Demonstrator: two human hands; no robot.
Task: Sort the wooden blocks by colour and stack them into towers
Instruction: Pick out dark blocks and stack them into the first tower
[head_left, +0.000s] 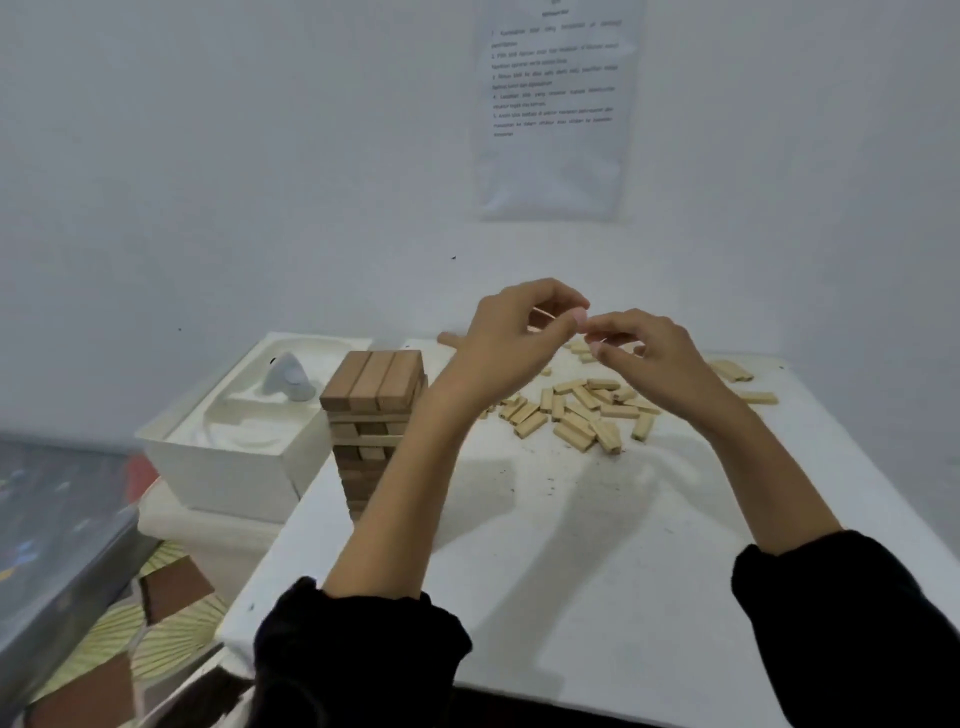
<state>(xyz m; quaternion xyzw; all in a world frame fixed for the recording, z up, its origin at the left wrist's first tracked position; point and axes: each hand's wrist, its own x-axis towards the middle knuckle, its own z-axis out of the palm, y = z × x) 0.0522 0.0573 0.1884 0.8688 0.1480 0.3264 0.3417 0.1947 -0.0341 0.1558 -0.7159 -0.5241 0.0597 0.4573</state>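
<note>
Two hands up over the table (545, 525): our left hand (511, 338) and right hand (649, 358) meet fingertip to fingertip, fingers curled, and we honestly can't tell if they're pinching anything. Under and past them the pale loose blocks (576, 410) lie scattered. Off to the left stands the darker tower (374, 410). We reckon we're between picks, so next up is reaching down for a pale block and starting its tower on bare table, well apart from the dark one.
</note>
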